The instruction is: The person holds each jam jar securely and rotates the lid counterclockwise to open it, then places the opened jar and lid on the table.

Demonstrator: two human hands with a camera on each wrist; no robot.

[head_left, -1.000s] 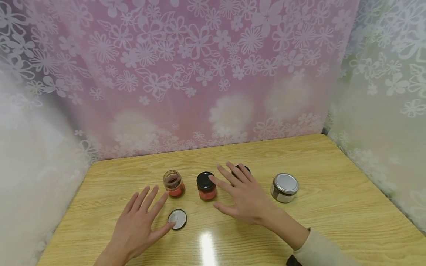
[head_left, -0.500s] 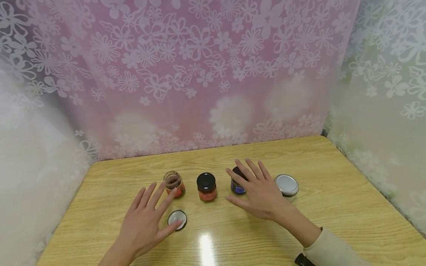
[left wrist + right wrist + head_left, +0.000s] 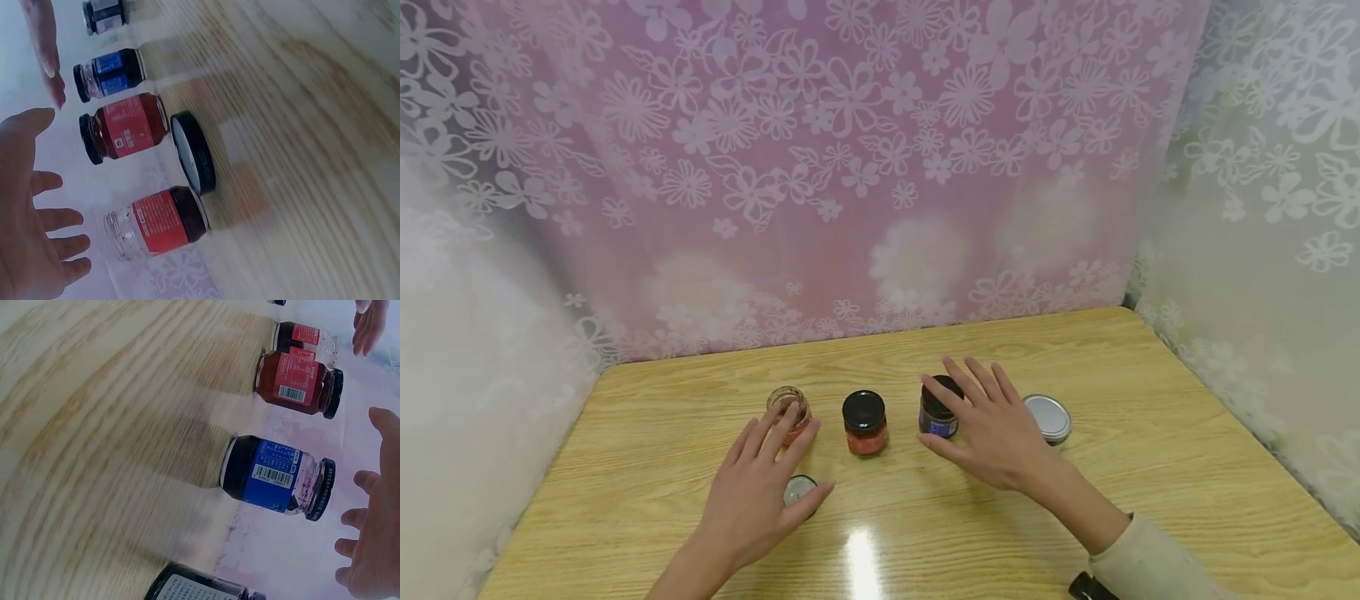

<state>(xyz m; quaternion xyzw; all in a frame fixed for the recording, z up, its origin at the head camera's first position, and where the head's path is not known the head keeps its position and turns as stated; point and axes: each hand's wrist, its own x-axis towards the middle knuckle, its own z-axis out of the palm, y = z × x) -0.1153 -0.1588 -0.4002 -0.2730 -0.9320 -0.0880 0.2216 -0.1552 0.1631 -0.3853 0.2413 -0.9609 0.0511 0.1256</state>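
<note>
My left hand (image 3: 748, 500), fingers spread, hovers over the near side of an uncapped red-labelled jar (image 3: 161, 222) and holds nothing. Its loose lid (image 3: 797, 489), inner side up, lies partly hidden under the thumb. To the right stands a second red-labelled jar (image 3: 865, 433) with a black lid on. My right hand (image 3: 996, 433) spreads its fingers beside and above a blue-labelled jar (image 3: 272, 475), whose black lid is on. The right wrist view shows a gap between those fingers and that jar. Behind the right hand, partly covered, is a silver-lidded jar (image 3: 1047, 418).
The jars stand in a row on a wood-grain table (image 3: 1150, 467). A pink flowered curtain (image 3: 850, 167) hangs behind the table, with pale ones at both sides. A small black object (image 3: 1088, 587) shows by the right sleeve (image 3: 1150, 558).
My right hand has moved right, from near the middle red-labelled jar to the blue-labelled jar. My left hand has shifted right, further over the uncapped jar and the lid.
</note>
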